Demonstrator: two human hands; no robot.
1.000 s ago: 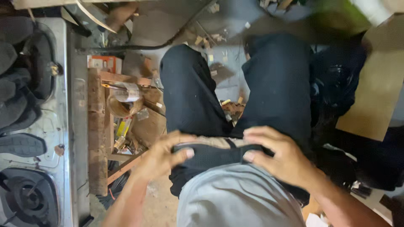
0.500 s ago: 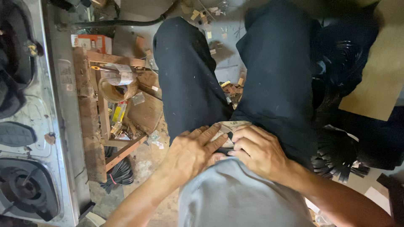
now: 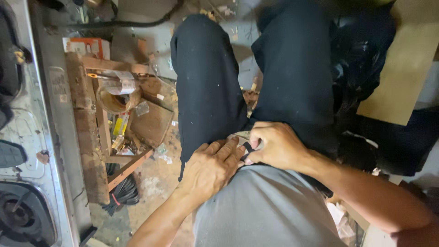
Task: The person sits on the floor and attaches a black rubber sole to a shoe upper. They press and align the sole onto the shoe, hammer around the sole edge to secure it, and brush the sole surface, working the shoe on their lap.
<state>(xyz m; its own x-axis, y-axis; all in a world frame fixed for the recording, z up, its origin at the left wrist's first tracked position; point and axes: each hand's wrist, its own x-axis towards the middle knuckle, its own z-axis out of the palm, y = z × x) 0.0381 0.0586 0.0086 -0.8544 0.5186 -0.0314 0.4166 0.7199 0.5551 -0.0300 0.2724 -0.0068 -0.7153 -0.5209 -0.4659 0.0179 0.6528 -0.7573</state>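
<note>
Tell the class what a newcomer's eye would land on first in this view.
First, the left hand and right hand meeting at the waist, between black trousers and grey shirt. Next, the cluttered wooden tray on the floor at left, beside a metal stove.

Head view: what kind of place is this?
Probably a cluttered workshop or repair corner. A rough wooden rack holds tape rolls and scrap, a black cable bundle lies on the dusty floor, and a worn metal stove top runs along the picture's left edge. Both hands meet at the person's waist.
</note>
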